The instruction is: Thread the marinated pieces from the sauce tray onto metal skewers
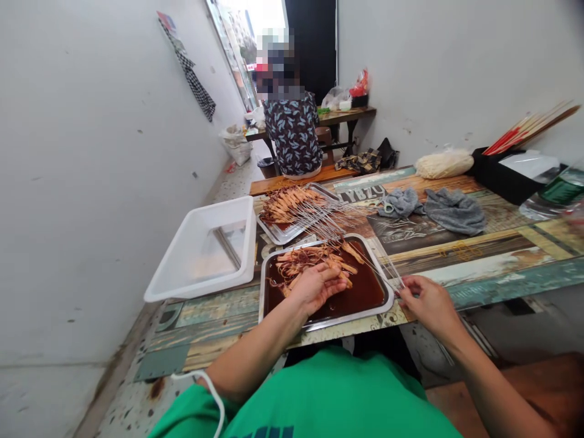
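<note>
My left hand [322, 287] is over the near metal tray [387, 304], its fingers closed around a long orange-brown food piece [347, 281]. Beside it, more such pieces [305, 255] with dark stringy ends lie in dark red-brown liquid. At the tray's right corner, my right hand [422, 299] pinches the ends of thin metal skewers [395, 274]. One skewer seems to run to a piece [353, 252] at the tray's far side; its exact link is hard to make out. Behind, a second metal tray [280, 236] bears a pile of skewered pieces [292, 204], skewers pointing right.
A white plastic tub [201, 286] with a metal object inside stands left. To the right lie grey cloths [454, 210], scissors [387, 207], rubber bands [460, 249], a bagged pale bundle [444, 163] and a black box [502, 176] with sticks. A person [292, 134] sits beyond the table.
</note>
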Tool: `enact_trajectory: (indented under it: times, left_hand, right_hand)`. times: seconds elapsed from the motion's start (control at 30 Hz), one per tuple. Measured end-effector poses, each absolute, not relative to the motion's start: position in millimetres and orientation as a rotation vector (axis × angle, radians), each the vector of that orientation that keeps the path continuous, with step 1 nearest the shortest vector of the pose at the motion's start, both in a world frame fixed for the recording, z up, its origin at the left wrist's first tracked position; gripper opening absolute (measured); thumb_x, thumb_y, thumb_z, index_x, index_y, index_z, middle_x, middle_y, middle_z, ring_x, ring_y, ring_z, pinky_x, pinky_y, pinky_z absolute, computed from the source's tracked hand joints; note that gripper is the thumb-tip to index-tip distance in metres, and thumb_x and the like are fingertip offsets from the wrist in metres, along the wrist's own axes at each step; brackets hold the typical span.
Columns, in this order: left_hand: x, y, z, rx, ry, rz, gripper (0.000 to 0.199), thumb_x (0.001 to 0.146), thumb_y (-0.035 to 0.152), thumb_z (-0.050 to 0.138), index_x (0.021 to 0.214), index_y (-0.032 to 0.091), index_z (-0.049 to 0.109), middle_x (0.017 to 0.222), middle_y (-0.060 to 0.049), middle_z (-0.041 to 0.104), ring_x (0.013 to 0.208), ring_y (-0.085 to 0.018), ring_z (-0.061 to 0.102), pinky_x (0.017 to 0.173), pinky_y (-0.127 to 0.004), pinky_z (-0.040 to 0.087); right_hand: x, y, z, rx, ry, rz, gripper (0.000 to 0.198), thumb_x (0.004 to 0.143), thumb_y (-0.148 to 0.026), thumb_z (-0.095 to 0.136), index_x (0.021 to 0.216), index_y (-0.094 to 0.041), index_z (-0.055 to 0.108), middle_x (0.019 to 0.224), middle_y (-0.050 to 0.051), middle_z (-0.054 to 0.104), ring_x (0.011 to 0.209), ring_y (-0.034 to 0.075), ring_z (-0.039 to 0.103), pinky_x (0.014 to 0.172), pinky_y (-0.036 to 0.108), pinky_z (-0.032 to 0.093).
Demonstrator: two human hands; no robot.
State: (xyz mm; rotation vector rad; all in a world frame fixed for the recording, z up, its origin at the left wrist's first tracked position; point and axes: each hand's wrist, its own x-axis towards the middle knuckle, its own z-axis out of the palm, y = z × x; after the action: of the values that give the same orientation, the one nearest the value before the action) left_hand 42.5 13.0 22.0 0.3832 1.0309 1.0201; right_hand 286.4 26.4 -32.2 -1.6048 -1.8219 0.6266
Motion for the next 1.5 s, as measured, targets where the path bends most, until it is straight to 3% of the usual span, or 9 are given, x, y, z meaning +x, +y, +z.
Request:
enact_trajectory:
  times: [0.2, 0.33, 0.47, 0.7, 0.93, 1.17, 1.37, 1.5]
  left_hand:
    - [40, 16, 20, 0.375, 1.029, 1.034, 0.005, 0.075, 0.008, 0.057, 0.078, 0.01, 0.054, 0.074, -0.008, 0.064, 0.058, -0.009, 0.061, 0.057, -0.019, 0.052]
    - [40, 16, 23, 0.366, 1.028, 1.036, 0.003, 0.076, 0.008, 0.056, 0.078, 0.009, 0.054, 0.073, -0.007, 0.064, 0.058, -0.009, 0.061, 0.056, -0.018, 0.051]
    - [40, 16, 23, 0.356, 1.044, 1.019, 0.003, 0.076, 0.007, 0.055, 0.077, 0.01, 0.053, 0.071, -0.007, 0.063, 0.058, -0.009, 0.061, 0.058, -0.018, 0.052]
    - [39, 18, 15, 0.367, 1.039, 1.032, 0.004, 0.074, 0.006, 0.057, 0.075, 0.009, 0.055, 0.079, -0.01, 0.065, 0.061, -0.009, 0.062, 0.059, -0.02, 0.052]
    - [39, 18, 12, 0.523, 1.113, 1.035, 0.012, 0.073, 0.01, 0.061, 0.084, 0.009, 0.061, 0.088, -0.009, 0.065, 0.066, -0.009, 0.06, 0.057, -0.018, 0.048]
    - [41, 29, 15, 0.474, 1.116, 1.038, 0.011, 0.076, 0.009, 0.058, 0.086, 0.009, 0.061, 0.081, -0.009, 0.065, 0.065, -0.01, 0.061, 0.065, -0.025, 0.051]
    - [46, 46, 16, 0.461, 1.095, 1.099, 0.009, 0.078, 0.007, 0.053, 0.084, 0.01, 0.059, 0.077, -0.006, 0.064, 0.062, -0.009, 0.06, 0.062, -0.023, 0.05]
    - [46, 54, 11, 0.427, 1.042, 1.147, 0.008, 0.078, 0.009, 0.054, 0.084, 0.011, 0.059, 0.073, -0.003, 0.062, 0.058, -0.007, 0.058, 0.058, -0.019, 0.048]
  right_hand:
    - [289, 31, -32, -1.64, -1.907, 0.422, 0.013, 0.073, -0.025, 0.047, 0.072, -0.019, 0.058, 0.069, 0.006, 0.063, 0.064, 0.02, 0.06, 0.059, 0.032, 0.047]
    - [290, 33, -33, -1.615, -1.991, 0.326, 0.016, 0.074, -0.022, 0.047, 0.084, -0.015, 0.057, 0.083, 0.011, 0.06, 0.072, 0.022, 0.058, 0.066, 0.035, 0.046]
    - [290, 32, -31, -1.535, -2.117, 0.32, 0.021, 0.08, -0.017, 0.04, 0.085, -0.019, 0.06, 0.088, 0.008, 0.058, 0.082, 0.02, 0.057, 0.075, 0.033, 0.045]
    - [286, 26, -30, -1.515, -2.152, 0.278, 0.023, 0.083, -0.029, 0.045, 0.081, -0.019, 0.066, 0.103, 0.01, 0.054, 0.084, 0.021, 0.058, 0.073, 0.034, 0.047]
    - [285, 24, -30, -1.464, -2.106, 0.195, 0.021, 0.082, -0.024, 0.045, 0.078, -0.017, 0.065, 0.097, 0.012, 0.058, 0.09, 0.025, 0.054, 0.082, 0.04, 0.044]
    - [288, 23, -26, -1.319, -2.148, 0.279, 0.017, 0.085, -0.025, 0.045, 0.081, -0.019, 0.06, 0.088, 0.008, 0.062, 0.086, 0.021, 0.055, 0.079, 0.036, 0.044]
    - [291, 23, -30, -1.248, -2.162, 0.34, 0.024, 0.088, -0.026, 0.042, 0.099, -0.016, 0.061, 0.081, 0.009, 0.064, 0.077, 0.02, 0.057, 0.071, 0.034, 0.045]
    - [289, 20, -33, -1.132, -2.234, 0.416, 0.036, 0.089, -0.025, 0.04, 0.123, -0.018, 0.051, 0.092, 0.007, 0.067, 0.08, 0.018, 0.061, 0.07, 0.03, 0.048]
